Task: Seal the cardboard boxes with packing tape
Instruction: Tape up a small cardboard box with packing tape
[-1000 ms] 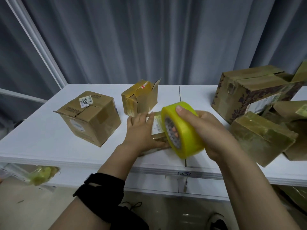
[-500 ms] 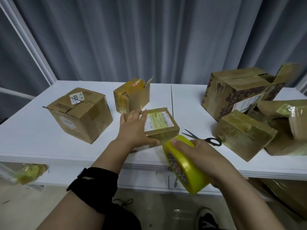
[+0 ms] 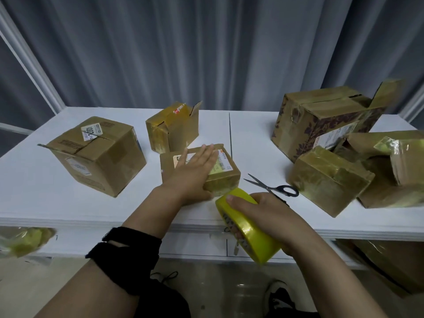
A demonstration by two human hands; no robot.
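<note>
The right hand (image 3: 273,216), fingers gripping the tape roll (image 3: 252,235), has drawn it off the small box (image 3: 223,183); the left hand (image 3: 192,175), fingers straight, now presses its top, so cutting probably follows.

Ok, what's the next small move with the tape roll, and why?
Probably cut the tape roll free with the scissors lying alongside: the left hand presses flat on the small box and the right hand grips the roll at its near face.

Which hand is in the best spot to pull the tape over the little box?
Probably the right hand: it grips the yellow tape roll at the near corner of the little box. The left hand lies flat on the box, holding nothing.
</note>
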